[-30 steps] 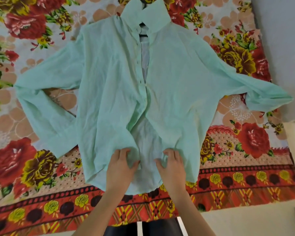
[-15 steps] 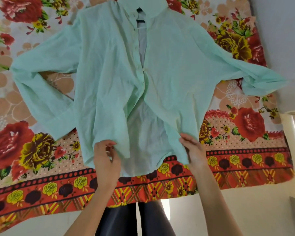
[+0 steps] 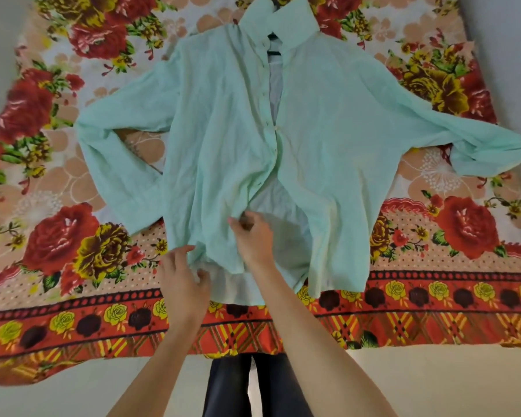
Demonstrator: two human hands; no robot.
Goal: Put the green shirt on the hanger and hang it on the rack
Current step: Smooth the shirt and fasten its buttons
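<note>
The pale green shirt (image 3: 223,139) lies spread face up on a floral bedsheet (image 3: 73,251), sleeves out to both sides and collar at the far end. A small dark piece of the hanger (image 3: 273,52) shows inside the open neck; the rest is hidden under the cloth. The front is buttoned at mid-chest and gapes open below. My left hand (image 3: 184,278) grips the bottom hem of the left front panel. My right hand (image 3: 251,236) pinches the inner edge of that same panel a little higher up.
The bedsheet hangs over the near edge of the bed (image 3: 403,326). Pale floor (image 3: 433,380) and my dark trouser legs (image 3: 253,386) are below it. A grey wall (image 3: 500,40) runs along the right side. No rack is in view.
My right hand has left the right front panel and moved left onto the left panel's inner edge. My left hand stays at the hem. The right panel has dropped flat.
</note>
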